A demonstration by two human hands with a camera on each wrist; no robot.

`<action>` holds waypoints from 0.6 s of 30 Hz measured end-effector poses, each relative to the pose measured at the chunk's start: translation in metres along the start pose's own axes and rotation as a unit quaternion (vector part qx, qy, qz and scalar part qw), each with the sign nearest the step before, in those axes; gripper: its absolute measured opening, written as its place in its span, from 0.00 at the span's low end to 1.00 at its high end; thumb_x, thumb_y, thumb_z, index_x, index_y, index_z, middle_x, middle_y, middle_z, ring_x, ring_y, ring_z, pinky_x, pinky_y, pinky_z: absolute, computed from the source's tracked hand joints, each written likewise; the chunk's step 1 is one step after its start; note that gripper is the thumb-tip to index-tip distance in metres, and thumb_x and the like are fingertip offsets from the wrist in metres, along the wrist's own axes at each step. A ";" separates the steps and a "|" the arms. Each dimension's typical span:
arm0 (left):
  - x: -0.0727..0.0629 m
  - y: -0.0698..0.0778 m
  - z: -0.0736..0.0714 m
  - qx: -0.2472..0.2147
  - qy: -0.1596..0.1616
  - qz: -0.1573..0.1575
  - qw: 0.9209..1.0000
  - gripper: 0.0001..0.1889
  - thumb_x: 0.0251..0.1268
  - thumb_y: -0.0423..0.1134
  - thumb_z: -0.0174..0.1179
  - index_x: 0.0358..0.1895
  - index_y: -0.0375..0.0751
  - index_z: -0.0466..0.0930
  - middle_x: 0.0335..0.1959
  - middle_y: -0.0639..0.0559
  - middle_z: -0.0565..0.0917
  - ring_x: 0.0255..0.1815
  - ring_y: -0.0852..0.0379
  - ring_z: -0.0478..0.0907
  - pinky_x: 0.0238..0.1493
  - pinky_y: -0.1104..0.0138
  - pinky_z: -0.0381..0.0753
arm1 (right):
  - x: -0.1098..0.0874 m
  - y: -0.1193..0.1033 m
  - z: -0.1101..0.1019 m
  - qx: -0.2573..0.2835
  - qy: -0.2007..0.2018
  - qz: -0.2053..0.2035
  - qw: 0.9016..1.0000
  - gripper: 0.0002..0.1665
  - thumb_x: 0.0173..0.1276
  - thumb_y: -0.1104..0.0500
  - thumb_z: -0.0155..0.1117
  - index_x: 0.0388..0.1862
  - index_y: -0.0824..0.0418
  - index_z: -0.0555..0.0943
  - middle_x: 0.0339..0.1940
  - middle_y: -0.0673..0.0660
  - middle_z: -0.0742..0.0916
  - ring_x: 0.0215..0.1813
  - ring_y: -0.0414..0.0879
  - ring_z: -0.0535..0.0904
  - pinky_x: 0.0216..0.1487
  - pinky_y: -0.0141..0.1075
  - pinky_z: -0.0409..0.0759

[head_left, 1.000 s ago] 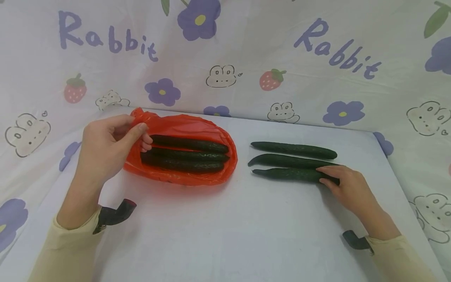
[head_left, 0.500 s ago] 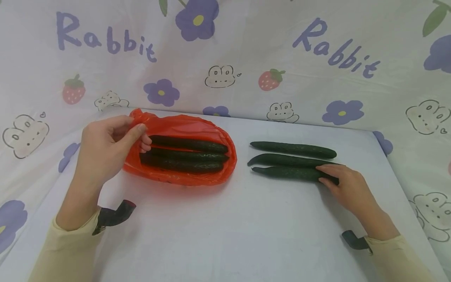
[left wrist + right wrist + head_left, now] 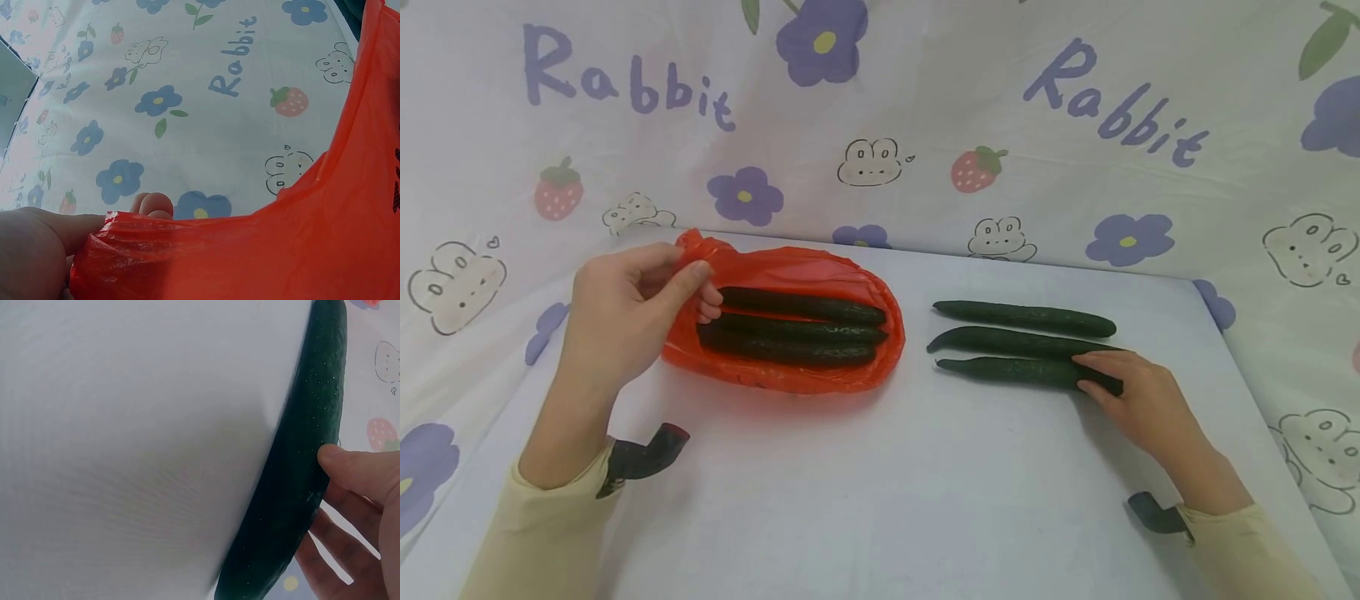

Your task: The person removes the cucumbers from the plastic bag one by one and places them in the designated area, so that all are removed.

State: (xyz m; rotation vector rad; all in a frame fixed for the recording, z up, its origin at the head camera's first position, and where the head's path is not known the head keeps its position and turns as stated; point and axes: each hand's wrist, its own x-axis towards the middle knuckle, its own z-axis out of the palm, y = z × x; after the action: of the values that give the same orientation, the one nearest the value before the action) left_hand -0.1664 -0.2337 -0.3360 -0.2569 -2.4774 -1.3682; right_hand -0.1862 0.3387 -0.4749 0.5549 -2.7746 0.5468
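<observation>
My left hand (image 3: 621, 312) pinches the gathered left end of a red plastic bag (image 3: 805, 267) between thumb and fingers. In the left wrist view, the bag's film (image 3: 250, 262) stretches away from those fingers. Inside its wide mouth, several dark green cucumbers (image 3: 808, 306) lie side by side, left ends partly hidden by the hand. To the right, my right hand (image 3: 1150, 404) grips the right end of the nearest cucumber (image 3: 1007, 370) on the table. The right wrist view shows the thumb against that cucumber (image 3: 294, 450), other fingers on its far side.
Two more cucumbers, a middle one (image 3: 1000, 340) and a far one (image 3: 1026, 317), lie roughly parallel behind the gripped one on the white table (image 3: 880, 492). A cloth (image 3: 925, 92) printed with flowers and rabbits hangs behind. Dark wrist mounts (image 3: 647, 454) stick out from both sleeves.
</observation>
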 end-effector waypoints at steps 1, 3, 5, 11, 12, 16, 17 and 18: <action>0.000 0.000 0.000 -0.001 0.000 0.001 1.000 0.09 0.82 0.35 0.64 0.50 0.32 0.90 0.33 0.43 0.90 0.31 0.63 0.89 0.44 0.78 0.84 | 0.000 0.000 0.000 0.001 0.000 0.001 1.000 0.23 0.62 0.70 0.82 0.57 0.64 0.89 0.56 0.66 0.90 0.61 0.70 0.84 0.59 0.67 0.79; 0.000 0.000 0.000 -0.002 0.000 0.003 1.000 0.09 0.81 0.35 0.64 0.50 0.31 0.90 0.33 0.43 0.90 0.31 0.63 0.89 0.44 0.78 0.84 | -0.001 0.000 0.000 0.004 0.000 0.001 1.000 0.23 0.62 0.70 0.82 0.57 0.63 0.90 0.57 0.66 0.90 0.61 0.69 0.84 0.59 0.67 0.80; 0.000 -0.001 0.000 -0.004 0.001 0.006 1.000 0.09 0.81 0.34 0.64 0.49 0.31 0.89 0.33 0.43 0.90 0.31 0.63 0.89 0.44 0.78 0.84 | -0.001 -0.001 0.000 0.007 0.002 0.000 1.000 0.23 0.62 0.70 0.82 0.57 0.62 0.90 0.56 0.65 0.90 0.61 0.69 0.84 0.59 0.66 0.80; 0.000 -0.002 0.001 -0.008 0.002 0.012 1.000 0.09 0.81 0.34 0.64 0.49 0.30 0.90 0.33 0.42 0.90 0.31 0.63 0.89 0.44 0.78 0.85 | -0.002 0.000 0.001 0.010 0.010 -0.008 1.000 0.23 0.61 0.69 0.83 0.57 0.62 0.90 0.56 0.64 0.91 0.60 0.68 0.85 0.58 0.66 0.81; 0.000 -0.002 0.001 -0.007 0.002 0.013 1.000 0.09 0.81 0.34 0.64 0.49 0.31 0.90 0.33 0.43 0.90 0.31 0.63 0.89 0.44 0.78 0.85 | -0.002 0.000 0.001 0.010 0.012 -0.009 1.000 0.23 0.61 0.69 0.83 0.57 0.62 0.90 0.56 0.65 0.91 0.60 0.68 0.85 0.58 0.66 0.81; 0.000 -0.002 0.001 -0.005 0.003 0.016 1.000 0.09 0.81 0.34 0.64 0.49 0.31 0.90 0.33 0.43 0.90 0.31 0.64 0.89 0.44 0.78 0.84 | -0.002 -0.001 0.000 0.009 0.018 -0.013 1.000 0.24 0.61 0.68 0.83 0.57 0.62 0.90 0.56 0.65 0.91 0.60 0.68 0.85 0.58 0.66 0.81; 0.000 -0.001 0.001 -0.005 0.003 0.017 1.000 0.09 0.81 0.34 0.65 0.48 0.31 0.90 0.33 0.43 0.90 0.31 0.64 0.89 0.43 0.78 0.85 | -0.002 -0.001 0.000 0.008 0.019 -0.014 1.000 0.24 0.61 0.68 0.83 0.57 0.62 0.90 0.55 0.65 0.91 0.60 0.68 0.85 0.58 0.66 0.81; 0.000 -0.001 0.001 -0.004 0.004 0.018 1.000 0.08 0.81 0.34 0.65 0.48 0.31 0.90 0.33 0.43 0.90 0.31 0.64 0.89 0.43 0.78 0.85 | -0.002 -0.001 0.001 0.008 0.020 -0.015 1.000 0.24 0.61 0.68 0.83 0.57 0.62 0.90 0.55 0.64 0.91 0.60 0.67 0.85 0.58 0.66 0.81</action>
State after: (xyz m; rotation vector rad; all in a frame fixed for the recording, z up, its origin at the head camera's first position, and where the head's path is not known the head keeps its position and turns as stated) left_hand -0.1669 -0.2334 -0.3374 -0.2962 -2.4486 -1.3628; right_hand -0.1842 0.3383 -0.4758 0.5825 -2.7208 0.5673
